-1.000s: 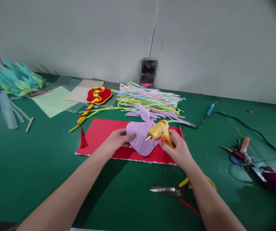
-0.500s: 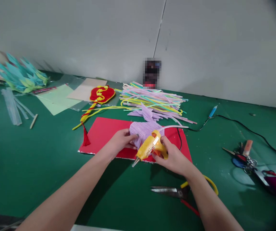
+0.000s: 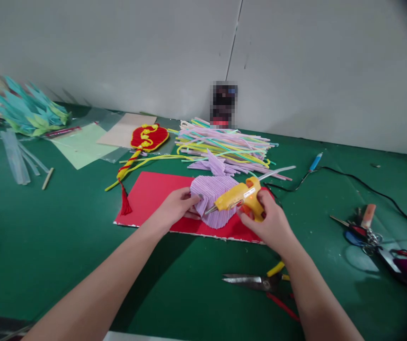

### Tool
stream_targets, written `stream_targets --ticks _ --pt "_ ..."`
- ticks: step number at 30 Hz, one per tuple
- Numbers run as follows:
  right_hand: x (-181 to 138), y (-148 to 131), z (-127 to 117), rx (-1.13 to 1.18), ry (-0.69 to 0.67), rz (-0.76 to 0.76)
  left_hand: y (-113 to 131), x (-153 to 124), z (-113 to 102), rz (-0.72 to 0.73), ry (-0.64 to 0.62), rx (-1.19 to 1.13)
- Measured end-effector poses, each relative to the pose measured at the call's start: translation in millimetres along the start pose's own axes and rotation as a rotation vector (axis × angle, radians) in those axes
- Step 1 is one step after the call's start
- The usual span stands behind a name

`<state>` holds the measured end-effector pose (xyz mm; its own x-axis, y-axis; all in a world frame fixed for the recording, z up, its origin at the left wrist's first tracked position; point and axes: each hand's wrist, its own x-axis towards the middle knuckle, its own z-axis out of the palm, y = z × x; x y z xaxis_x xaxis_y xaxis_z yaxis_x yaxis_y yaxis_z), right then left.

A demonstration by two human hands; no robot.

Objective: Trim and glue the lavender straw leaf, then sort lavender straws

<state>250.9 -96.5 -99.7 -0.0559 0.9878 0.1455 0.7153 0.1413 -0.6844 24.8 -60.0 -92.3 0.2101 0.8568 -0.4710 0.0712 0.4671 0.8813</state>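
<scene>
My right hand (image 3: 269, 221) is wrapped around the handle of a yellow hot glue gun (image 3: 237, 195), with a pale glue stick (image 3: 278, 171) poking out of its back end. The gun's metal nozzle points left, over a lilac panel of pipe cleaners (image 3: 221, 215); whether the tip touches it I cannot tell. My left hand (image 3: 179, 208) pinches this panel by its left edge, thumb on top. Under the panel lies a red board (image 3: 154, 192). A smaller lilac pipe-cleaner piece (image 3: 216, 163) sits just behind the panel.
Loose pipe cleaners (image 3: 221, 142) are heaped behind the board, beside a red and yellow fan-shaped ornament (image 3: 150, 137) with a tassel. Scissors (image 3: 249, 280) lie in front. Keys (image 3: 367, 237) and a black cable (image 3: 367, 184) are at right; glue sticks (image 3: 15, 158) and paper (image 3: 83, 147) at left.
My right hand has lifted and turned the glue gun, so its nozzle has swung from the board's front edge up over the lilac panel. My left hand keeps its grip, almost still.
</scene>
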Motion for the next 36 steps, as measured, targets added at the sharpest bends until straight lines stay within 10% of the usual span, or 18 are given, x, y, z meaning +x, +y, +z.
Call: stream_targets --ticks 5,36 --pt "7 13 -5 -0.161 0.168 0.023 2 0 -2 0.009 -0.009 0.013" --pt "3 18 3 -0.144 0.035 -0.057 -4 4 -4 0.002 0.008 0.038"
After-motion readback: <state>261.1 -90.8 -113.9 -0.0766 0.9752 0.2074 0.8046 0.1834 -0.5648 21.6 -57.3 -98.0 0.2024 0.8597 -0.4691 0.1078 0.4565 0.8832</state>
